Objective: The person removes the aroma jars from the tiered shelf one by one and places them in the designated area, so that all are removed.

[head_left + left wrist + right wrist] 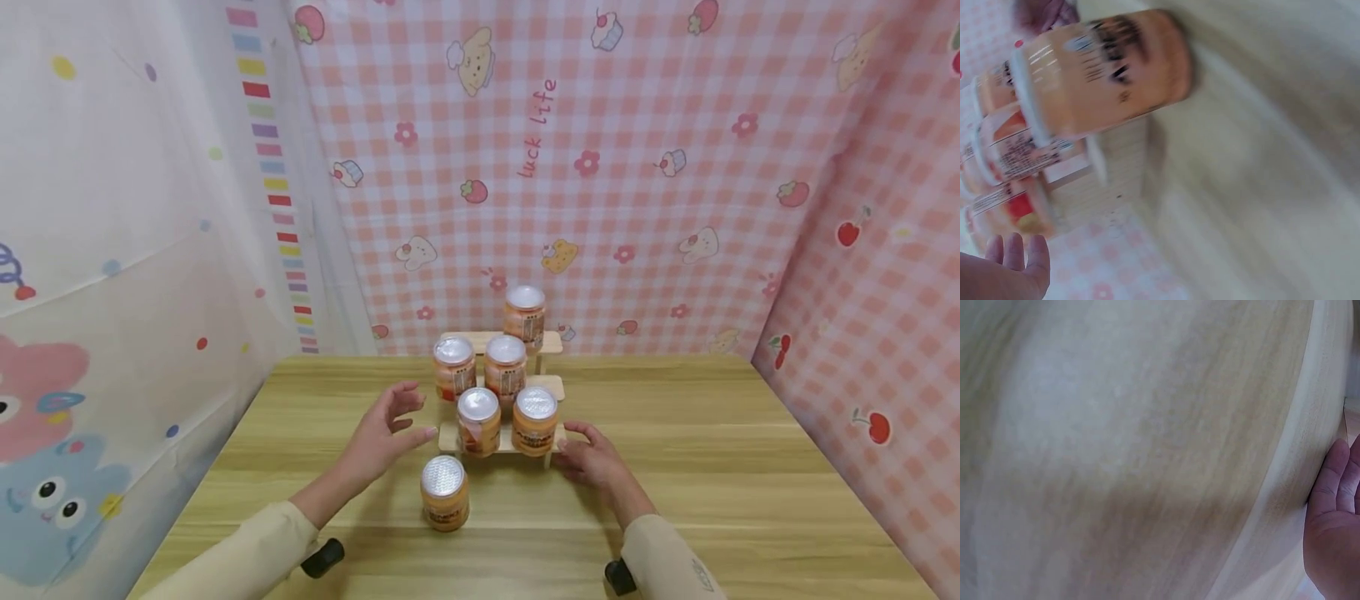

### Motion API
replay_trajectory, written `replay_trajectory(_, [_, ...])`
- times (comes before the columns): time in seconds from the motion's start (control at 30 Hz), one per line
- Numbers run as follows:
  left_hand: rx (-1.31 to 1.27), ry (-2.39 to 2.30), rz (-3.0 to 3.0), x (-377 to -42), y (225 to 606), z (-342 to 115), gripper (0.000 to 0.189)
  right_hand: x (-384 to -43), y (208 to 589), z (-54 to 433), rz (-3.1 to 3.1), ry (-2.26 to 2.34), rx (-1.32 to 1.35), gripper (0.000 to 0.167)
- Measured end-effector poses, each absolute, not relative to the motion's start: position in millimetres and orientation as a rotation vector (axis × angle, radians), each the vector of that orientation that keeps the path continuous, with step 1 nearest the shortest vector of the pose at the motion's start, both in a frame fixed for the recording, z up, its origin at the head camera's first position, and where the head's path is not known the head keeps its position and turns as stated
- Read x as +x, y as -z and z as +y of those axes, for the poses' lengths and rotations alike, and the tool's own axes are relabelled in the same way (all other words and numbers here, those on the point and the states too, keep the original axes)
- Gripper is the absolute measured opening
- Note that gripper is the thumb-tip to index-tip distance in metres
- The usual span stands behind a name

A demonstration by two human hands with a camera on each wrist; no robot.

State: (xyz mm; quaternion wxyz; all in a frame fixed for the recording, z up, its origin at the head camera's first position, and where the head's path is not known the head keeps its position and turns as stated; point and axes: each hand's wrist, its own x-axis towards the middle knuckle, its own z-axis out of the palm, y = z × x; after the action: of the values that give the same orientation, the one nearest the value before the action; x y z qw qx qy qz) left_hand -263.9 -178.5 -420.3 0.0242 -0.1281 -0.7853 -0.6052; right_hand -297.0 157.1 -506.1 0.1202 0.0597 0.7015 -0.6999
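A small three-tier wooden stand [551,387] holds orange cans with silvery lids. One can [524,318] stands on the top tier; a left can [454,371] and a right can [506,367] share the middle tier. On the bottom tier are another left can [478,425] and right can [535,423]. A further can [445,496] stands upright on the table before the stand. My left hand [386,435], fingers loosely bent and holding nothing, hovers left of the stand. Beside the bottom tier's right end is my right hand [596,460], fingers extended; whether they touch is unclear.
The wood-grain table [712,467] reaches back to a pink checked cloth [637,208] hanging behind the stand. A white patterned cloth [150,250] hangs on the left, and more pink cloth [862,333] on the right.
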Motion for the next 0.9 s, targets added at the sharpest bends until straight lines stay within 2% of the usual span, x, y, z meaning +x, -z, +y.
replay_trajectory(0.6, [-0.387,1.989,-2.15,-317.8,344.0,-117.2,0.066,-293.3,505.5,157.4,2.047,2.041,0.164,0.043])
replay_trajectory(0.9, [-0.307,1.972,-2.251,-346.2,318.2,-75.5,0.074,-295.9,505.4,157.1,2.054,2.035,0.156,0.044])
